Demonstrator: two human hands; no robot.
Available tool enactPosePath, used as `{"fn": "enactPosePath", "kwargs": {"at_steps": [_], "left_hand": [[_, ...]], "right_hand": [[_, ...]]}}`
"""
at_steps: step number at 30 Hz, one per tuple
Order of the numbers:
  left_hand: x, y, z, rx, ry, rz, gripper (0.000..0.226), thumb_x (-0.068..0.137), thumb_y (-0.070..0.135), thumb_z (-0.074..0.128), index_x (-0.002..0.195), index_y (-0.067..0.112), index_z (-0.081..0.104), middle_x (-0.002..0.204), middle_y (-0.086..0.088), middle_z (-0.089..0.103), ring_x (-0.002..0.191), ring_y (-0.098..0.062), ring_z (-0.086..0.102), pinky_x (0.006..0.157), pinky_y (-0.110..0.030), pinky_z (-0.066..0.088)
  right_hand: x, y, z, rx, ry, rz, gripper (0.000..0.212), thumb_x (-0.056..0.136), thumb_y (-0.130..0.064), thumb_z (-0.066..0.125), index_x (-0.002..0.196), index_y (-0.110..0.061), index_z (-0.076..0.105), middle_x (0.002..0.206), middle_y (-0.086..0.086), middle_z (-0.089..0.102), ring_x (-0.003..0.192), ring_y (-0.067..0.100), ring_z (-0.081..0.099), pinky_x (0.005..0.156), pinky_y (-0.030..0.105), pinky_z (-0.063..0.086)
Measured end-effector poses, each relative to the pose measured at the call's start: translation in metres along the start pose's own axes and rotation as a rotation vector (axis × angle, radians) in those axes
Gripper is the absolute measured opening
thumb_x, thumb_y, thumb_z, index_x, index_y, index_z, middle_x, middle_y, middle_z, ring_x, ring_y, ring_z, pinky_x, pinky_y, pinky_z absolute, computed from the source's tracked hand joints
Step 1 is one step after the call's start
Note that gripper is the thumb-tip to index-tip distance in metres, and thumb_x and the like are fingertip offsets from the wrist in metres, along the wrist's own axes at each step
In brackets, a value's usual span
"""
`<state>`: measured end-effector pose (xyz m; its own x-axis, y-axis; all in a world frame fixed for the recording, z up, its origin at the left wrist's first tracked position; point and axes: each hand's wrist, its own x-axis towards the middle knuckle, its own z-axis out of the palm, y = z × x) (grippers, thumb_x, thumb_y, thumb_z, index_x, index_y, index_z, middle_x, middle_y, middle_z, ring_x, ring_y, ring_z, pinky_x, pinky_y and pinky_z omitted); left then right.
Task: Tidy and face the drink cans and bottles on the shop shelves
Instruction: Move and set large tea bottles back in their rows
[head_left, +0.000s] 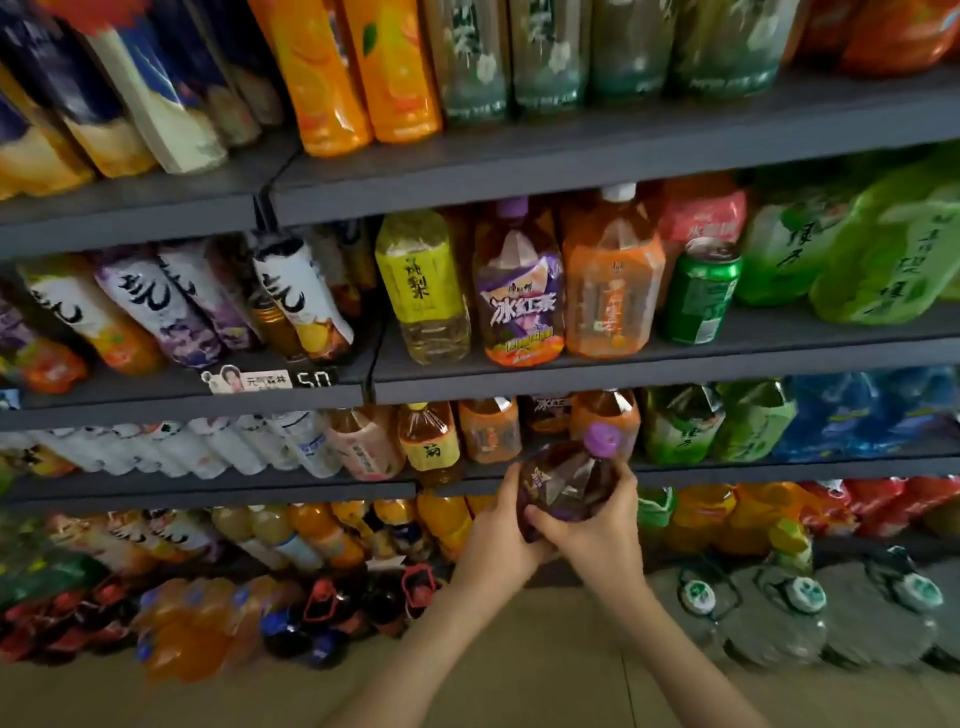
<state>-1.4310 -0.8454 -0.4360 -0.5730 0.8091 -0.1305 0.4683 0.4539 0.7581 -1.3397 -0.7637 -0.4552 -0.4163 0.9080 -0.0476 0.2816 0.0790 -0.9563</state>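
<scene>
Mid-task. Purple-capped bottle (566, 483) is off the shelf, held tilted before the third shelf (753, 466). Left hand (496, 525) and right hand (597, 527): each grip clamped round it. Rows mostly faced; the green can (701, 296) among the bottles looks unsorted.

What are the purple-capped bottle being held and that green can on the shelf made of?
Held bottle: likely clear plastic, glossy; dark drink shows through, faceted shoulder glints. Green can: probably metal, shiny printed side, silvery top rim.
</scene>
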Motion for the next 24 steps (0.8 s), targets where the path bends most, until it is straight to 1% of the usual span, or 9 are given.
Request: {"fn": "enactPosePath", "kwargs": {"at_steps": [3, 5, 7, 11, 15, 17, 20, 22, 24], "left_hand": [[0.026, -0.021, 0.014, -0.010, 0.008, 0.078, 0.089, 0.074, 0.038, 0.075, 0.145, 0.036, 0.021, 0.131, 0.010, 0.054, 0.116, -0.010, 0.054, 0.094, -0.025, 0.047], [0.039, -0.031, 0.021, 0.006, 0.009, 0.122, 0.087, 0.075, 0.034, 0.075, 0.141, 0.045, 0.020, 0.132, 0.012, 0.051, 0.117, -0.007, 0.051, 0.097, -0.029, 0.046], [0.051, -0.041, 0.027, 0.016, 0.032, 0.180, 0.083, 0.077, 0.030, 0.073, 0.132, 0.055, 0.015, 0.133, 0.011, 0.049, 0.119, -0.007, 0.050, 0.099, -0.027, 0.045], [0.081, -0.079, 0.047, 0.094, 0.129, 0.303, 0.084, 0.084, 0.028, 0.069, 0.137, 0.047, 0.008, 0.144, 0.002, 0.041, 0.131, -0.010, 0.040, 0.102, -0.015, 0.032], [0.115, -0.111, 0.075, 0.119, 0.213, 0.417, 0.084, 0.086, 0.027, 0.064, 0.141, 0.042, 0.003, 0.151, 0.000, 0.030, 0.137, -0.013, 0.032, 0.110, -0.027, 0.030], [0.127, -0.125, 0.084, 0.080, 0.283, 0.449, 0.085, 0.086, 0.023, 0.065, 0.139, 0.045, 0.003, 0.148, 0.003, 0.033, 0.135, -0.014, 0.035, 0.110, -0.032, 0.033], [0.148, -0.143, 0.093, 0.033, 0.414, 0.492, 0.085, 0.085, 0.018, 0.065, 0.136, 0.047, 0.005, 0.144, -0.007, 0.043, 0.129, -0.024, 0.045, 0.103, -0.046, 0.041], [0.164, -0.156, 0.103, 0.021, 0.452, 0.486, 0.083, 0.086, 0.014, 0.063, 0.135, 0.049, 0.006, 0.137, -0.012, 0.050, 0.122, -0.029, 0.051, 0.097, -0.047, 0.045], [0.173, -0.162, 0.111, 0.022, 0.469, 0.507, 0.077, 0.089, 0.017, 0.060, 0.135, 0.050, 0.008, 0.135, -0.011, 0.053, 0.118, -0.029, 0.055, 0.095, -0.043, 0.047]], "right_hand": [[0.018, 0.023, 0.015, 0.025, 0.049, -0.019, 0.111, 0.049, -0.036, 0.090, 0.139, -0.024, 0.026, 0.133, -0.002, 0.040, 0.127, 0.015, 0.040, 0.100, 0.032, 0.039], [0.025, 0.037, 0.022, 0.048, 0.090, -0.006, 0.114, 0.048, -0.040, 0.090, 0.140, -0.025, 0.025, 0.136, -0.003, 0.039, 0.128, 0.013, 0.039, 0.102, 0.033, 0.038], [0.032, 0.046, 0.028, 0.065, 0.120, -0.041, 0.114, 0.047, -0.044, 0.089, 0.140, -0.028, 0.024, 0.137, -0.005, 0.038, 0.130, 0.013, 0.039, 0.104, 0.036, 0.040], [0.054, 0.065, 0.043, -0.007, 0.156, -0.126, 0.114, 0.051, -0.046, 0.088, 0.141, -0.029, 0.020, 0.140, -0.005, 0.034, 0.131, 0.014, 0.037, 0.101, 0.037, 0.042], [0.077, 0.089, 0.056, -0.079, 0.220, -0.199, 0.115, 0.054, -0.049, 0.086, 0.143, -0.030, 0.016, 0.140, -0.007, 0.030, 0.132, 0.014, 0.035, 0.100, 0.037, 0.042], [0.090, 0.097, 0.062, -0.135, 0.217, -0.249, 0.115, 0.056, -0.052, 0.083, 0.143, -0.030, 0.011, 0.140, -0.008, 0.027, 0.132, 0.015, 0.035, 0.099, 0.036, 0.042], [0.105, 0.104, 0.075, -0.262, 0.220, -0.351, 0.117, 0.061, -0.060, 0.076, 0.146, -0.028, 0.001, 0.141, -0.007, 0.023, 0.133, 0.015, 0.029, 0.098, 0.035, 0.042], [0.114, 0.110, 0.084, -0.376, 0.243, -0.394, 0.116, 0.064, -0.067, 0.070, 0.146, -0.029, -0.003, 0.139, -0.005, 0.024, 0.131, 0.017, 0.029, 0.093, 0.036, 0.044], [0.120, 0.121, 0.091, -0.434, 0.273, -0.419, 0.112, 0.067, -0.070, 0.065, 0.146, -0.031, -0.004, 0.133, -0.002, 0.026, 0.125, 0.020, 0.033, 0.087, 0.035, 0.046]]}}
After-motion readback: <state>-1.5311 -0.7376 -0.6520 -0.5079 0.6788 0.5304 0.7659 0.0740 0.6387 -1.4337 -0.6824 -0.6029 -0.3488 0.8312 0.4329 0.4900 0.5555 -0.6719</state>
